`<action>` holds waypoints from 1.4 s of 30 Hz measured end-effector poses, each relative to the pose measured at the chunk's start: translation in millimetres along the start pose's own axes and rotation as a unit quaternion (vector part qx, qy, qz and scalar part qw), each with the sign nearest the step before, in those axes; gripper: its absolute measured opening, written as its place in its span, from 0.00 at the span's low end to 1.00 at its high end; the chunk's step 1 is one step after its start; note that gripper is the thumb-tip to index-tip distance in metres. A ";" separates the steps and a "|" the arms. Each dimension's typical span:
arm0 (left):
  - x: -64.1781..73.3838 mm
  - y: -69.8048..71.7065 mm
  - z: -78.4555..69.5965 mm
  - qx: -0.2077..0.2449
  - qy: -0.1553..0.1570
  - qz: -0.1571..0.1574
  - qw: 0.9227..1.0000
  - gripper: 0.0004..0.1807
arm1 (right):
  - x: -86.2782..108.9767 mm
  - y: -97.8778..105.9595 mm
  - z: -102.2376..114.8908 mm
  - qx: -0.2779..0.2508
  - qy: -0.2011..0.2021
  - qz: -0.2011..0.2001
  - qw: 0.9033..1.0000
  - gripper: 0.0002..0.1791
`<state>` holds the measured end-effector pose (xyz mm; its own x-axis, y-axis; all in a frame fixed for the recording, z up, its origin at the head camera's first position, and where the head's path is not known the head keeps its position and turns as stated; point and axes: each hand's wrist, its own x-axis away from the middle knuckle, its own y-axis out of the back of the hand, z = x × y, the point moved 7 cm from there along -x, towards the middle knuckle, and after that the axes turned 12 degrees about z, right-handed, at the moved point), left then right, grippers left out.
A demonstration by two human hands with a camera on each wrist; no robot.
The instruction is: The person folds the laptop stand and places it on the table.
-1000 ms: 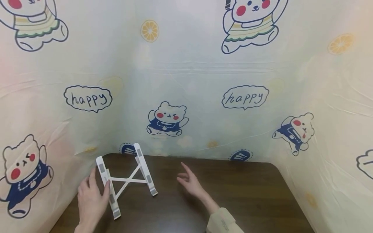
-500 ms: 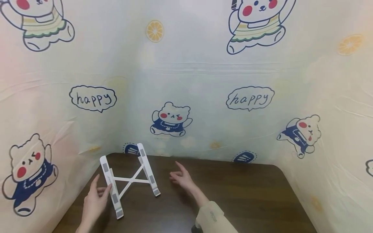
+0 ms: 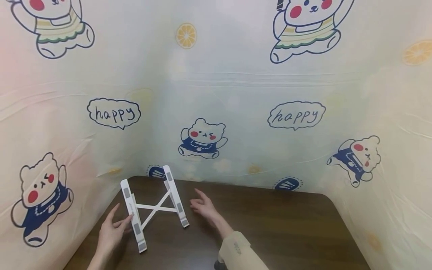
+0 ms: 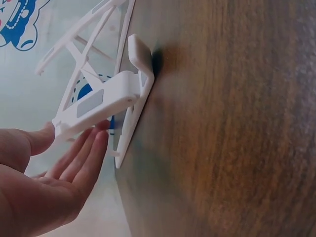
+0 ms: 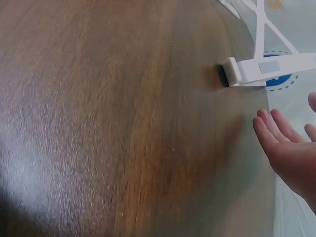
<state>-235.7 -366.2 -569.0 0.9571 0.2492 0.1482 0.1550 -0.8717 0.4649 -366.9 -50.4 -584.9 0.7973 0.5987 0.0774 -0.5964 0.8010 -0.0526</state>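
A white folding laptop stand [image 3: 156, 208] stands on the brown wooden table, its two slanted rails joined by crossing bars, with grey pads along the rails. My left hand [image 3: 111, 230] is at the outer side of the near-left rail. In the left wrist view, its thumb [image 4: 42, 138] touches the rail's upper end while the other fingers extend fairly straight beneath it. To the right of the stand, my right hand [image 3: 204, 206] is apart from the far rail, fingers loosely extended and holding nothing, as the right wrist view also shows.
The dark wooden table [image 3: 270, 225] has a rounded far corner at the right. A pale cloth [image 3: 243, 93] printed with cartoon bears and the word "happy" hangs round its back and sides.
My left hand has drawn lower along the near rail, its index finger coming off the rail. The right hand has come left, closer to the stand. The head view has turned slightly left.
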 end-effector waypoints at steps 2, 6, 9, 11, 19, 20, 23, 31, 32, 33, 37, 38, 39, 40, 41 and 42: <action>-0.7 -0.5 0.9 0.012 -0.001 0.005 1.000 0.48 | -1.3 -5.7 -1.6 -0.005 0.002 0.003 1.000 0.36; -1.8 -3.6 2.6 0.035 -0.008 0.017 0.999 0.47 | -3.0 -20.2 -4.0 0.007 0.010 0.017 1.000 0.36; -1.8 -5.8 3.4 0.052 -0.013 0.021 0.998 0.46 | -5.0 -30.2 -4.4 0.027 0.005 0.025 0.999 0.36; -1.6 -6.5 3.8 0.059 -0.016 0.021 0.998 0.44 | -7.1 -35.9 -4.3 0.035 0.000 0.030 0.999 0.35; -4.3 -7.6 4.1 0.062 -0.012 0.032 0.997 0.45 | -20.1 -48.1 0.0 0.052 0.006 0.009 0.999 0.33; -5.0 -7.7 4.7 0.062 -0.011 0.034 0.997 0.45 | -21.1 -47.8 0.2 0.055 0.008 0.002 0.998 0.33; -6.6 -7.6 6.6 0.064 -0.007 0.034 0.997 0.45 | -23.2 -45.3 0.9 0.069 0.016 -0.010 0.997 0.32; -5.3 -6.2 5.2 0.071 -0.018 0.042 0.996 0.43 | -22.1 -31.9 -2.1 0.043 0.012 -0.006 0.999 0.29; -5.0 -5.9 4.2 0.070 -0.023 0.044 0.996 0.42 | -21.7 -30.2 -2.8 0.033 0.008 -0.002 0.999 0.29; -5.1 -5.6 3.1 0.070 -0.029 0.045 0.996 0.42 | -21.2 -28.7 -2.6 0.028 0.005 0.005 1.000 0.29; -6.9 -4.7 -1.0 0.071 -0.042 0.047 0.995 0.40 | -19.7 -23.6 0.8 0.027 0.001 0.018 0.999 0.28; -7.6 -4.6 -1.4 0.070 -0.041 0.048 0.996 0.40 | -19.5 -22.7 1.9 0.028 0.001 0.020 0.999 0.27; -8.3 -4.8 -1.4 0.073 -0.040 0.048 0.995 0.39 | -19.5 -21.7 2.4 0.030 0.000 0.020 0.999 0.27; -8.8 -5.0 -1.4 0.073 -0.038 0.048 0.995 0.39 | -19.1 -20.8 2.9 0.032 -0.002 0.020 0.999 0.27; -9.0 -5.4 -1.6 0.076 -0.037 0.048 0.995 0.38 | -18.6 -20.1 3.5 0.035 -0.004 0.020 0.999 0.27; -9.2 -5.8 -1.6 0.078 -0.034 0.048 0.995 0.38 | -17.8 -19.7 4.1 0.037 -0.004 0.021 0.999 0.28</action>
<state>-245.8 -362.8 -571.7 0.9829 0.1369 0.1231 0.0930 -0.9463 0.3095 -369.7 -76.9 -581.1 0.7705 0.6319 0.0837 -0.6352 0.7722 0.0174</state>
